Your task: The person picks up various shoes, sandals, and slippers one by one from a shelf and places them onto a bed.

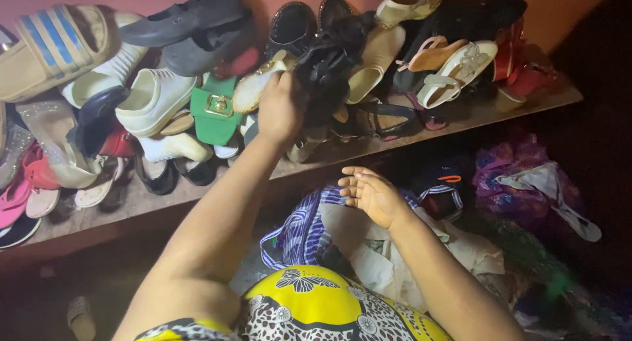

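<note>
head view: the left hand (280, 110) is clenched on a black strappy shoe (326, 64) atop the heap on the wooden shelf (461, 120); the shoe looks light and floppy, best gripped at the sole or heel rather than the straps. the right hand (370, 195) hangs released, palm up, over one striped bag (303, 232); one green buckled sandal (215, 110) lies nearby, and the remaining shoes are too jumbled to count.

The left arm stretches far forward and up, its hand (280, 110) turned back-side to the camera, fingers curled shut in a grasp; the right arm reaches forward lower, bent at the wrist, its hand (370, 195) open, palm up, fingers loosely together.
</note>
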